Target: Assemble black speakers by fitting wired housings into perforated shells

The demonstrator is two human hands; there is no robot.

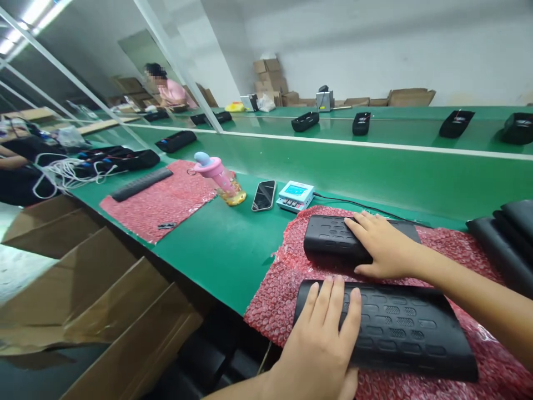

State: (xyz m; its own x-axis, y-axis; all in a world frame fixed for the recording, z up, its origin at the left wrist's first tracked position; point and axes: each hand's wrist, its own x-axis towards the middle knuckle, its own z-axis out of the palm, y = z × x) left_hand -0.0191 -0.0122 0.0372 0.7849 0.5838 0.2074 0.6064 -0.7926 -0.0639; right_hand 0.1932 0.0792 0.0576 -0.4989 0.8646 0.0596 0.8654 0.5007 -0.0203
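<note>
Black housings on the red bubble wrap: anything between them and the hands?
Nothing visible. The left hand lies directly on the near housing, the right hand on the far housing; the bubble wrap is underneath.

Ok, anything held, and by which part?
Can't tell if gripped: left hand lies on the nearer oblong black casing, left end; right hand on the farther black casing, top.

The left hand (322, 344) was observed to be bare, with slim fingers (335, 303) tipped by short, rounded nails. The right hand (385, 244) was likewise recorded as bare and slender in build. The right forearm (466, 278) was seen uncovered to the edge of view; of the left forearm (245, 389), only a short, bare length was shown.
</note>
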